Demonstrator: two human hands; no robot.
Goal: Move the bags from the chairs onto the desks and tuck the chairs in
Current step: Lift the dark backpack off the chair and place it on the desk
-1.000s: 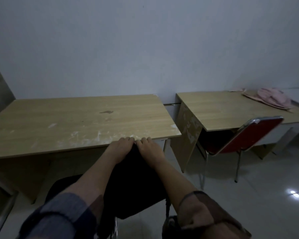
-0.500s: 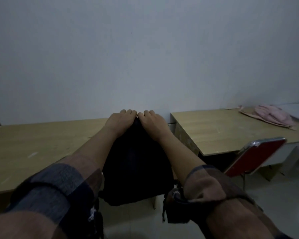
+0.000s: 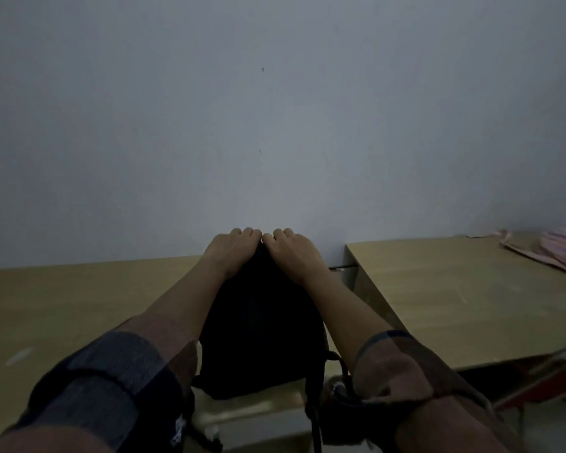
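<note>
A black backpack [image 3: 258, 331] hangs upright over the near edge of the left wooden desk [image 3: 79, 308], its straps dangling below. My left hand [image 3: 232, 253] and my right hand [image 3: 291, 256] both grip its top side by side, fingers curled over it. Whether its bottom rests on the desk is unclear. A second wooden desk [image 3: 455, 289] stands to the right. The top of a red chair [image 3: 543, 377] with a chrome frame shows at that desk's front edge. The chair the backpack came from is out of view.
A pink bag or cloth [image 3: 556, 253] lies at the far right of the right desk. A plain wall [image 3: 275, 125] rises directly behind both desks. A narrow gap separates the two desks.
Both hands have lifted the black backpack up from the chair and forward over the left desk. The view has tilted upward, so the floor and black chair have dropped out of sight.
</note>
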